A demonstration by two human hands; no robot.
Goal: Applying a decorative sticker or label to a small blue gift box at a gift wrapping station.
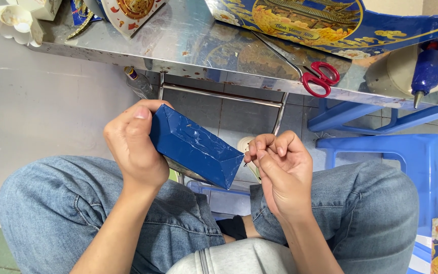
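— So, what do I have in my hands at this point?

— From my feed, your left hand (134,147) is wrapped around 1 end of a long blue box (193,146), thumb on top and fingers closed under it. The box is glossy, creased, and tilted, its far end pointing down toward your right knee. It sits above your lap, below the tabletop (188,40) edge.

— And the other one?

— Your right hand (280,170) is just beside the box's lower end, fingers curled in and pinched together at the tips. It looks to be nipping something thin and dark, but I cannot tell what it is.

— What packaging is up on the tabletop?

— I see a large flat blue sheet (330,23) at the upper right, printed with gold and yellow flowers and a round gold-framed panel. At the upper left there is a white box (130,12) with a red and gold round emblem, and a cream flower-shaped piece (11,23) at the corner.

— Tools?

— I count 1 pair of red-handled scissors (315,76) lying on the metal near the edge, blades pointing up-left. A blue glue gun (429,66) with an orange trigger rests at the far right, nozzle downward. 2 blue plastic stools (422,157) stand under that side.
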